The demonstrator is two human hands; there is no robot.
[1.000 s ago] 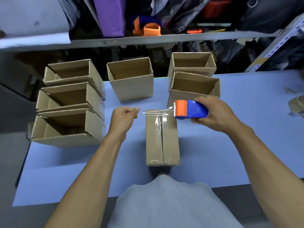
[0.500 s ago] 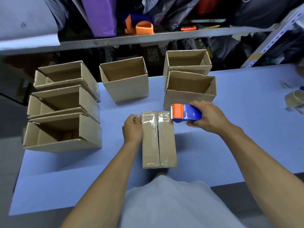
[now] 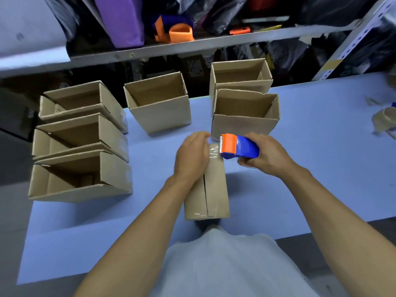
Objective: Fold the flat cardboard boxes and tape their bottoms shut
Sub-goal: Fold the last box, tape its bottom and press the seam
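Observation:
A folded cardboard box stands bottom-up on the blue table right in front of me, its centre seam running toward me. Clear tape glints at both ends of the bottom. My left hand lies flat on the far end of the box, pressing on the tape there. My right hand grips a blue and orange tape dispenser, held just right of the box's far corner with its toothed blade at the tape strip.
Several folded open boxes stand around: three stacked on the left, one at centre back, two at back right. A tape roll lies at the far right. A cluttered shelf runs behind the table.
My left hand brought the stretched tape down onto the box, then slid over its far end. The dispenser stayed close to the box's far right corner.

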